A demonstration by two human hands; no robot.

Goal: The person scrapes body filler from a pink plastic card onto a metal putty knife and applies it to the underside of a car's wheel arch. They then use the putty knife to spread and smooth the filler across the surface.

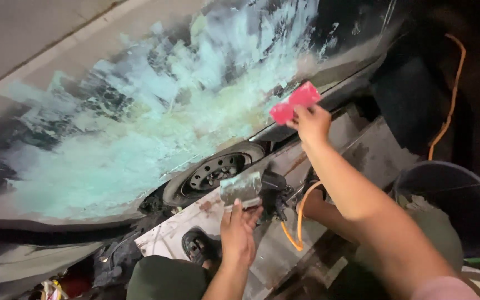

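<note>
Filler (140, 122), pale green, covers the car panel (23, 39) above the wheel (215, 169). We pinch a red spreader (294, 102) in our right hand (310, 123), its edge against the panel's lower lip. Our left hand (239, 233) grips a smeared metal board (241, 189), held apart and lower. An orange cable (298, 222) and a dark bucket (451, 200) sit nearby.

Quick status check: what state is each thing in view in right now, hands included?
Car panel: smeared with pale green filler, patchy.
Red spreader: pinched in right hand, against the panel.
Metal scraper: held in left hand, coated with filler.
Wheel: mounted, partly hidden.
Dark bucket: upright, contents unclear.
</note>
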